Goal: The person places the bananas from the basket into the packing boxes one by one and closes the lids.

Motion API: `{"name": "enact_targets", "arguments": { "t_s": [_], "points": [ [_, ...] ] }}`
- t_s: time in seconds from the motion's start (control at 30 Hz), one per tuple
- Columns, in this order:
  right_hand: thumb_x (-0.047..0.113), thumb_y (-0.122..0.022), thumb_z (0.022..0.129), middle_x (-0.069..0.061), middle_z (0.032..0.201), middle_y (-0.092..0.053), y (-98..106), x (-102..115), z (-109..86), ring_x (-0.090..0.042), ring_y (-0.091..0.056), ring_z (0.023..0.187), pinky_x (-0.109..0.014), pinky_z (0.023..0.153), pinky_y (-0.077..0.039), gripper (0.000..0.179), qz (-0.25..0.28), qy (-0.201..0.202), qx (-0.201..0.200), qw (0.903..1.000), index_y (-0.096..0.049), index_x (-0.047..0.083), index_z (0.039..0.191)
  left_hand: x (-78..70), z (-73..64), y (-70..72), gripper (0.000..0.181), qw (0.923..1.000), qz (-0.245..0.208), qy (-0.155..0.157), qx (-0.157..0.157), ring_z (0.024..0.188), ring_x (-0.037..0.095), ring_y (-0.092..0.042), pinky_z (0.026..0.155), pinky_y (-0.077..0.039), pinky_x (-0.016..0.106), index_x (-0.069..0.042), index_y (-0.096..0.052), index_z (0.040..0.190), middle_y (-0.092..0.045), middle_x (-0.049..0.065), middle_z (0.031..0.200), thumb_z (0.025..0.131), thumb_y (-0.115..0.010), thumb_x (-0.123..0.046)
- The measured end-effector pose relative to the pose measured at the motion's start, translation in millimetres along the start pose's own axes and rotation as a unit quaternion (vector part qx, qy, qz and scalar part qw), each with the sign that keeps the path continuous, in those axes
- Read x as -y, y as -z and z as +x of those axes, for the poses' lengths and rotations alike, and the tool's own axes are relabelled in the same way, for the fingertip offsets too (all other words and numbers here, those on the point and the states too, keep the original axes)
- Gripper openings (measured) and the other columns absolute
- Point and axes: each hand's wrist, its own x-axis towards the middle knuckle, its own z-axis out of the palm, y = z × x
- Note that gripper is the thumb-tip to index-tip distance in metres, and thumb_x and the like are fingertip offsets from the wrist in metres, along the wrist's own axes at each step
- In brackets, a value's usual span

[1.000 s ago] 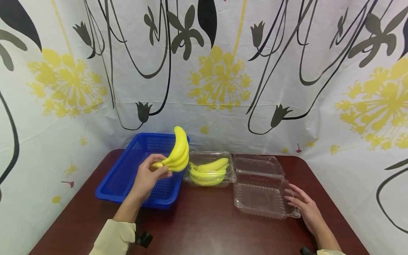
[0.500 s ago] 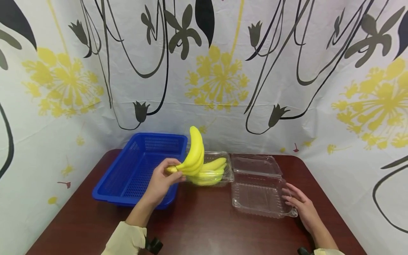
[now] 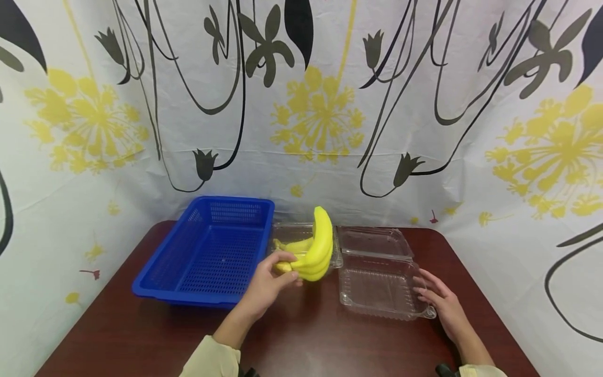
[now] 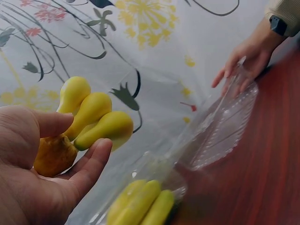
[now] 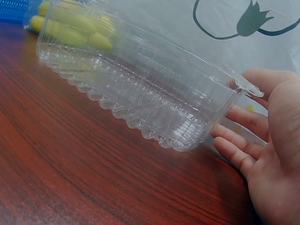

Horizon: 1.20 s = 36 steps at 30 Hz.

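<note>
My left hand (image 3: pixel 266 287) grips a bunch of yellow bananas (image 3: pixel 319 251) by its stem end, held up above the table. In the left wrist view, thumb and fingers pinch the brown stem (image 4: pixel 55 154), with the rounded bananas (image 4: pixel 96 112) fanning out beyond. An open clear plastic clamshell box (image 3: pixel 377 288) lies on the table at right, its lid (image 3: pixel 374 242) folded back. My right hand (image 3: pixel 445 303) rests at the box's right side, its fingers (image 5: pixel 243 117) fairly straight and against the clear wall.
A blue perforated basket (image 3: pixel 160 264) stands at left. Between it and the open box sits another clear box (image 3: pixel 287 230) with bananas (image 4: pixel 140 204) in it, partly hidden by the held bunch. A patterned cloth (image 3: pixel 320 173) hangs behind the dark red table (image 3: pixel 320 345).
My left hand has carried the banana bunch to the right, from over the basket to in front of the box with bananas, and slightly lower. The right hand stays by the open box.
</note>
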Motion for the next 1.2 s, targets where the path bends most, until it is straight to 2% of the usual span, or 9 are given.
{"name": "enact_targets", "arguments": {
  "t_s": [0.2,0.43,0.67,0.87,1.2],
  "points": [
    [0.017,-0.05,0.103,0.008,0.125,-0.06,0,2,-1.0,-0.007,-0.062,0.104,-0.022,0.079,-0.052,0.053,-0.006,0.004,0.001,1.0,-0.03,0.0,0.15,13.8,-1.2,-18.8,0.029,0.9995,-0.014,0.018,0.02,0.076,0.034,-0.067,0.076,-0.056,0.047,0.009,-0.056,0.114,-0.054,0.017,0.11,0.086,-0.064,0.011],
    [0.018,-0.048,0.104,0.003,0.128,-0.059,-2,1,-0.9,-0.007,-0.062,0.105,-0.022,0.079,-0.051,0.053,-0.022,0.005,0.0,0.9997,-0.03,0.002,0.15,30.4,-1.1,-35.7,0.032,0.9981,-0.034,0.033,0.04,0.074,0.037,-0.067,0.076,-0.055,0.051,0.014,-0.054,0.116,-0.055,0.013,0.112,0.086,-0.063,0.011],
    [0.018,-0.048,0.104,0.005,0.128,-0.059,-1,1,-1.4,-0.006,-0.062,0.104,-0.022,0.079,-0.051,0.052,-0.029,0.014,0.0,0.9995,-0.031,0.002,0.15,39.2,2.9,-53.2,0.031,0.9962,-0.044,0.042,0.063,0.072,0.036,-0.067,0.071,-0.056,0.05,0.012,-0.056,0.118,-0.06,0.017,0.097,0.089,-0.063,0.007],
    [0.016,-0.048,0.104,0.001,0.129,-0.059,-1,2,-0.8,-0.008,-0.062,0.104,-0.022,0.079,-0.051,0.051,-0.03,0.025,0.005,0.9992,-0.032,0.001,0.15,48.0,12.1,-60.9,0.03,0.9948,-0.041,0.064,0.067,0.069,0.031,-0.068,0.072,-0.053,0.058,0.01,-0.058,0.118,-0.06,0.016,0.094,0.089,-0.065,0.005],
    [0.015,-0.047,0.104,-0.001,0.129,-0.059,-1,1,-1.4,-0.009,-0.062,0.104,-0.022,0.079,-0.051,0.05,-0.03,0.029,0.006,0.9991,-0.032,0.001,0.149,60.5,25.5,-64.8,0.029,0.991,-0.042,0.103,0.076,0.065,0.028,-0.068,0.068,-0.056,0.053,0.006,-0.059,0.117,-0.063,0.016,0.092,0.089,-0.064,0.005]
  ]
}}
